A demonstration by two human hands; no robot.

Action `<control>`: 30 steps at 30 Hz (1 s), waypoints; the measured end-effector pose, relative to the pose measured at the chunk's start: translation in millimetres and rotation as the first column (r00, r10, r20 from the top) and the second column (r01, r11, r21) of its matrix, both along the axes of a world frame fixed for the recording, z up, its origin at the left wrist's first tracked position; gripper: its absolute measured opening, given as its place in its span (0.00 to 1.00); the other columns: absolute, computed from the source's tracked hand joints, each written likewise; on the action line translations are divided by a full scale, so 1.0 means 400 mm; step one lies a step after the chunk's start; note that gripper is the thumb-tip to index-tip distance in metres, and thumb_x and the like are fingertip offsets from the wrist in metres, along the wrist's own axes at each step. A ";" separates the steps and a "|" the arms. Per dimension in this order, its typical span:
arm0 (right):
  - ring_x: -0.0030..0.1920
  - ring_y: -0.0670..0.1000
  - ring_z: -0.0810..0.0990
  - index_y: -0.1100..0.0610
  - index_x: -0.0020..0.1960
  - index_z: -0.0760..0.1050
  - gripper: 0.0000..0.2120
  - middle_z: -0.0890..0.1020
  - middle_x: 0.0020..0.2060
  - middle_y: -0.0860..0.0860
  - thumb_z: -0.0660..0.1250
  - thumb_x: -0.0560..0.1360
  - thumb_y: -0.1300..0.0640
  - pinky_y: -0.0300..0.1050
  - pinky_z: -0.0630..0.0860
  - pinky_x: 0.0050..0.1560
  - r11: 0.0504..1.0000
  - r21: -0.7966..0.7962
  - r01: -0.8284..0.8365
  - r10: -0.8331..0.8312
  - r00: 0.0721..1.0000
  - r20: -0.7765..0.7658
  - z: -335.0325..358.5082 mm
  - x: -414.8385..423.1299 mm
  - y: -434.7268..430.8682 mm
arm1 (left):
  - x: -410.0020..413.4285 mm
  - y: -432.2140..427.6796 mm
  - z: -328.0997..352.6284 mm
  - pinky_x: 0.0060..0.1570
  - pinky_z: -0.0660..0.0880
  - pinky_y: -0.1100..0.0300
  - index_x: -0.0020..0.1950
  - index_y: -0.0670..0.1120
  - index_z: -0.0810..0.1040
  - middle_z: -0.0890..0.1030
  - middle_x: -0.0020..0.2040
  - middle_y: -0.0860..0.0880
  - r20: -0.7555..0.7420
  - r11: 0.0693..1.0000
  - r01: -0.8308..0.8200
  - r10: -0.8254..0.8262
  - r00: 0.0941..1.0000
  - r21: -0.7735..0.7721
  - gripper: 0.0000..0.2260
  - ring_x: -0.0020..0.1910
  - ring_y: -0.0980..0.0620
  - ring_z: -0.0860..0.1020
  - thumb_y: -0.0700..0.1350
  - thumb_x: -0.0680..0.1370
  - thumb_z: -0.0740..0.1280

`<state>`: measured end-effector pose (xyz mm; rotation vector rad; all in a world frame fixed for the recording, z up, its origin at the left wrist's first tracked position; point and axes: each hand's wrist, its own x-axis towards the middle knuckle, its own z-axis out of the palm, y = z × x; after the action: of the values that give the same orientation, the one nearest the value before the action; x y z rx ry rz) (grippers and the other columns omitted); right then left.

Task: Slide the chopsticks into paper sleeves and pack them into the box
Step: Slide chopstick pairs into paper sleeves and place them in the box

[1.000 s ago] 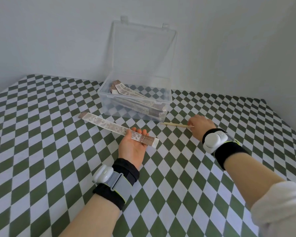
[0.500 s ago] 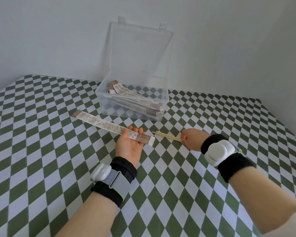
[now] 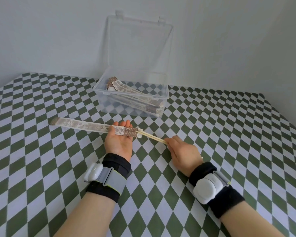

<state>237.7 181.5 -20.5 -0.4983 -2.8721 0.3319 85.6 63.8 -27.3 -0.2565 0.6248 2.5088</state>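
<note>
My left hand [image 3: 118,142] lies palm up and holds a long printed paper sleeve [image 3: 85,126] near its right end, thumb on top. The sleeve stretches to the left above the table. My right hand [image 3: 183,152] grips a pair of wooden chopsticks [image 3: 152,136], whose tips sit inside the sleeve's open right end. Behind them stands a clear plastic box [image 3: 109,98] with its lid up. Several sleeved chopsticks [image 3: 135,94] lie slanted inside it.
A green and white checkered cloth [image 3: 41,159] covers the table. A pale wall rises right behind the box, and the table's right edge runs along another wall. Both wrists wear black bands with white devices.
My right hand carried the chopsticks from the table toward my left hand and pushed their tips into the sleeve's open end. My left hand kept holding the sleeve.
</note>
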 end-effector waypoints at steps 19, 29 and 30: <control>0.29 0.48 0.73 0.56 0.55 0.77 0.14 0.78 0.38 0.48 0.56 0.75 0.57 0.36 0.64 0.24 0.989 0.146 0.000 0.017 0.993 -0.115 -0.023 -0.004 -0.005 | -0.010 -0.008 0.000 0.52 0.76 0.51 0.45 0.45 0.73 0.78 0.41 0.45 -0.103 0.999 -0.030 0.028 0.994 -0.014 0.11 0.43 0.47 0.82 0.46 0.82 0.55; 0.37 0.46 0.70 0.55 0.65 0.71 0.22 0.78 0.51 0.50 0.47 0.76 0.52 0.29 0.58 0.32 0.994 0.074 -0.077 0.081 0.996 -0.048 -0.035 -0.006 -0.005 | 0.003 -0.007 0.008 0.57 0.74 0.49 0.45 0.45 0.73 0.78 0.39 0.45 -0.136 1.000 0.016 -0.016 0.991 -0.001 0.10 0.46 0.45 0.79 0.46 0.81 0.55; 0.37 0.46 0.70 0.55 0.65 0.71 0.23 0.78 0.51 0.50 0.46 0.76 0.52 0.29 0.58 0.32 0.995 0.066 -0.080 0.084 0.995 -0.050 -0.035 -0.006 -0.006 | 0.005 -0.007 0.009 0.56 0.74 0.50 0.45 0.45 0.73 0.78 0.39 0.45 -0.140 1.000 0.019 -0.019 0.990 -0.002 0.10 0.46 0.45 0.79 0.46 0.81 0.54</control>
<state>235.2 179.0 -34.5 -0.3556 -2.8473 0.2619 87.6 60.8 -23.7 -0.0746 0.6805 2.5235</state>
